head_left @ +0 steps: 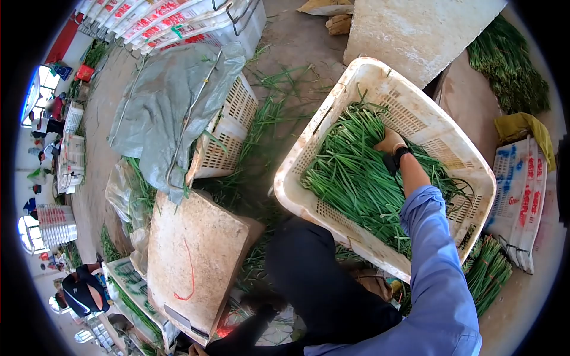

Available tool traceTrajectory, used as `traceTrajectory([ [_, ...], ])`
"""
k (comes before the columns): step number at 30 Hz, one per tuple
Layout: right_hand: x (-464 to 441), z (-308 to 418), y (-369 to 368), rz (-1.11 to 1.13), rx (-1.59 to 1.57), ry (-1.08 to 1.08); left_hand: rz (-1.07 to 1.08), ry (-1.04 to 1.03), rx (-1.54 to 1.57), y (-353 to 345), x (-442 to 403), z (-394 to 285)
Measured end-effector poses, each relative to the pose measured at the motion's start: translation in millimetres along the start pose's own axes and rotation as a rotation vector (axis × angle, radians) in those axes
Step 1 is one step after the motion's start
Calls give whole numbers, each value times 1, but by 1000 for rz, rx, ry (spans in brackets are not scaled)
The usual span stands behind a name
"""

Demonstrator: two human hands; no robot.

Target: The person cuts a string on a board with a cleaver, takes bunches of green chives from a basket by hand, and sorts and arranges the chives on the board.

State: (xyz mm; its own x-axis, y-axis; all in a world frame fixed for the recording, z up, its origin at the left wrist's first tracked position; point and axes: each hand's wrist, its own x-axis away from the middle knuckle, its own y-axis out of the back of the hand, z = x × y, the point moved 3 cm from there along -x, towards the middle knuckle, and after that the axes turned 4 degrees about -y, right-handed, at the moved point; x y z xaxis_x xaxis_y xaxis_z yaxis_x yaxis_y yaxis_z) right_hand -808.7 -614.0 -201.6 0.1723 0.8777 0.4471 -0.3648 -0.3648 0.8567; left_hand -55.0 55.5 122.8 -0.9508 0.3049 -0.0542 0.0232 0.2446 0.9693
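Observation:
My right hand [390,142], with a black band on its wrist, reaches down into a large white plastic basket [341,98]. Its fingers curl into the long green garlic chives [362,172] heaped there, and the leaves partly cover them. The chives lie loose, mostly slanting across the basket. Only a sliver of my left hand [198,350] shows at the bottom edge, below a pale, stained block [196,255] with a red string [189,279] on top. What its fingers do is hidden.
Left of the basket, a grey-green sheet [163,113] drapes over another slatted crate [228,130]. Bundled greens [488,270] lie at right, near printed white foam boxes [519,190]. A pale board [409,35] stands behind. Loose leaves litter the floor. Several people are far left.

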Motion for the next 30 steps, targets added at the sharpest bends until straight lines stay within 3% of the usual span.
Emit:
traceTrajectory([
  [2,16,5,-9,-57,-64,-92,-16,-46,11,0,-1,0],
  [7,62,25,10,-243,-111,-69,-146,-98,25,-6,5,0],
  [12,120,27,28,-505,-260,94,-118,-156,34,4,11,-2],
  [16,166,22,4,-728,-43,308,-142,-99,78,1,10,5],
  [18,172,30,-23,-679,44,364,-132,-108,79,-1,9,6],
  [20,162,33,-64,-434,277,334,-123,-138,85,1,8,7],
  [22,169,50,-67,-390,373,319,-118,-187,98,2,12,1],
  [24,175,52,-54,-485,285,352,-132,-239,73,7,12,-1],
  [29,170,35,-24,-219,4,341,-123,-189,65,2,9,10],
  [30,167,31,-20,-186,-185,350,-112,-177,65,3,9,11],
])
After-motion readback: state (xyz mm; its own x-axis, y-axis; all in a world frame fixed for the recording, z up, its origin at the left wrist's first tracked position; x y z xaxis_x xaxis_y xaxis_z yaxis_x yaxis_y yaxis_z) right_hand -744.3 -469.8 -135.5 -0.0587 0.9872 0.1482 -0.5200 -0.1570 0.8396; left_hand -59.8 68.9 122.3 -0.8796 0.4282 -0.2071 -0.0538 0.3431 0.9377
